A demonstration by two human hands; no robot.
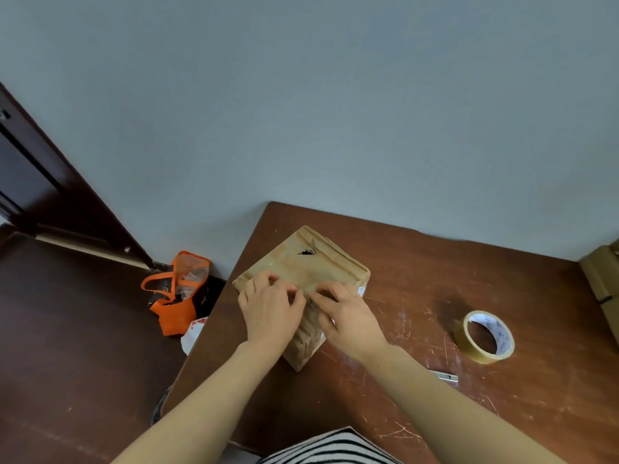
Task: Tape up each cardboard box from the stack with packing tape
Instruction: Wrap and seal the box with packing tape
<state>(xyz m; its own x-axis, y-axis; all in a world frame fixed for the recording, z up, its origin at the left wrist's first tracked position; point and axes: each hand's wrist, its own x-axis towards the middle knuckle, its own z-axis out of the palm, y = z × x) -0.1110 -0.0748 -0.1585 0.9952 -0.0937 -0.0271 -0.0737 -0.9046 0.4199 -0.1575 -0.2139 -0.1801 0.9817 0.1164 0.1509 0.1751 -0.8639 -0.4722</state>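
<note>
- Striped garment point(330, 448) at the near table point(418, 279) edge
- Small metal tool point(443, 376), flat on the table, beside the right forearm
- Left hand point(271, 309): resting on the cardboard box point(321, 266), fingers bent, tips pressing its top
- Right hand point(348, 316): on the same box, forefinger and thumb close together at the seam; cannot tell whether they pinch anything
- Cardboard box: on the left part of the table, turned corner-on, covered in old tape, a torn hole near its far corner
- Packing tape roll point(502, 341): lying flat on the table, well right of the box
- Orange bag point(174, 313): on the floor, left of the table
- More cardboard point(601, 279): at the table's right edge, by the wall
</note>
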